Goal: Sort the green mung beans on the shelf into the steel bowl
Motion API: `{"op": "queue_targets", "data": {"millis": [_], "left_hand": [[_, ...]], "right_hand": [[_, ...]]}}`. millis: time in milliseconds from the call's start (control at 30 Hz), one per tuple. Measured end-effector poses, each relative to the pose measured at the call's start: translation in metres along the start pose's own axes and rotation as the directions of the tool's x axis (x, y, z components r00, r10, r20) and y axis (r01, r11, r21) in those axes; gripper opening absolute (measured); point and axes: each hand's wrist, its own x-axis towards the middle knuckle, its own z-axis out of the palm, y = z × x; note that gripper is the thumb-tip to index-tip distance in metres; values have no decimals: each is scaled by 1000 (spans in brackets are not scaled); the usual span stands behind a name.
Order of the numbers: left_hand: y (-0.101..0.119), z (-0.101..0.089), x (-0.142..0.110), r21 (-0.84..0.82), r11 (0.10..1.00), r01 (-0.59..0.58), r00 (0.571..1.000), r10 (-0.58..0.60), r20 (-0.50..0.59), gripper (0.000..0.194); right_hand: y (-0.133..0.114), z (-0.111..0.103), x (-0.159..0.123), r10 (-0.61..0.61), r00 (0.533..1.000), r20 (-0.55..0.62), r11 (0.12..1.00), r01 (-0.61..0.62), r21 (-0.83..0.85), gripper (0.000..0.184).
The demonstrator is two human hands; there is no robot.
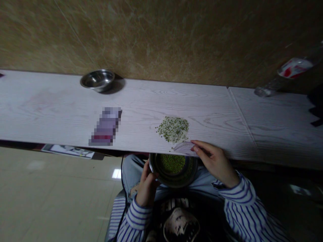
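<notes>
My left hand [146,183] grips the rim of a steel bowl [157,174] holding green beans, held just under the table's front edge above my lap. My right hand [214,161] pinches a thin pale card [183,147] that lies on the table edge over the bowl. A small heap of green and pale beans [173,128] sits on the whitish wood table [202,104] just beyond the card.
An empty steel bowl [97,80] stands at the table's far side by the brown wall. A blurred purple flat object [106,126] lies left of the heap. A plastic bottle [285,75] lies at far right. Tiled floor shows below left.
</notes>
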Motion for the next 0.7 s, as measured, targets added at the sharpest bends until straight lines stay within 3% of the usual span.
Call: {"op": "queue_targets", "data": {"millis": [433,700], "left_hand": [[1,0,-1,-16,1000,-21,1000,21,-10,71],[1,-1,-1,14,1000,-6,1000,6,-11,80]], "right_hand": [[2,0,3,42,999,-34,999,-42,11,31],[5,3,5,43,998,-56,999,-42,14,31]]}}
